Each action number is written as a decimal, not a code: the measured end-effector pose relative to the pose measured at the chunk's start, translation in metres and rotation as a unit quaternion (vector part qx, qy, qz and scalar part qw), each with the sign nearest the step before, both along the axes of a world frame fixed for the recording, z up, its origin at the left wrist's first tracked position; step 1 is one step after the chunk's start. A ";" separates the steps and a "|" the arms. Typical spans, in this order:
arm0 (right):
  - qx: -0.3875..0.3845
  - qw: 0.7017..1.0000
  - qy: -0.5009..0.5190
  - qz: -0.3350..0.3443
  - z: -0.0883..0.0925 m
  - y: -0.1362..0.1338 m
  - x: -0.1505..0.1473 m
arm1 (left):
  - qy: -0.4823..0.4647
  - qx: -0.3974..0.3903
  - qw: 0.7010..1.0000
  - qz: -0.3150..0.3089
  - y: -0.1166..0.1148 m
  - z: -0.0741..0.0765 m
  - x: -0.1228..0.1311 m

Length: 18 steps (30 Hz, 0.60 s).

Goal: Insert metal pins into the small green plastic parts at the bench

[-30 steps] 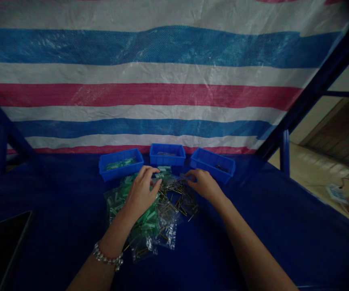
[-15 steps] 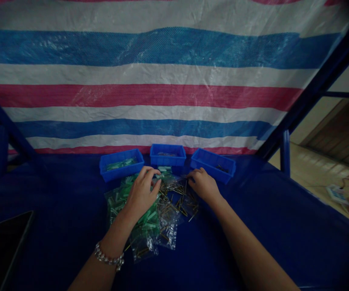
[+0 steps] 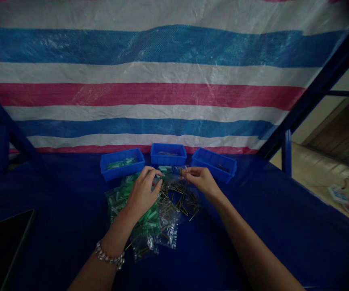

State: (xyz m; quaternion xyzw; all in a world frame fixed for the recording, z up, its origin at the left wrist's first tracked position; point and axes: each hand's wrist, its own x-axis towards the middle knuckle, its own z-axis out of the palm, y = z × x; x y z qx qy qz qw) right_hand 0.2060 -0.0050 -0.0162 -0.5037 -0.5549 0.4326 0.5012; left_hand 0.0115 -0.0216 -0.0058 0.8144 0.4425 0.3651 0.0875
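My right hand pinches a small clear plastic bag with its thumb and fingertips, just in front of the middle bin. My left hand hovers at the pile, its thumb and fingers apart, with nothing visible between them. Under and around it lie green pieces in clear bags. Brass-coloured screws, some loose, are spread between the hands. A clear bag with screws lies at the near edge of the pile.
Three blue bins stand behind the pile: the left bin with green pieces, the middle bin and the right bin with small parts. A dark tablet-like object lies at the left. Blue frame bars and a striped sheet stand behind.
My right hand has moved slightly left and now shows a small clear bag at its fingertips. My left hand has hardly moved.
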 end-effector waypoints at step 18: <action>-0.037 0.977 0.018 0.207 0.005 -0.015 -0.021 | -0.042 -0.012 0.997 -0.065 -0.003 0.004 0.004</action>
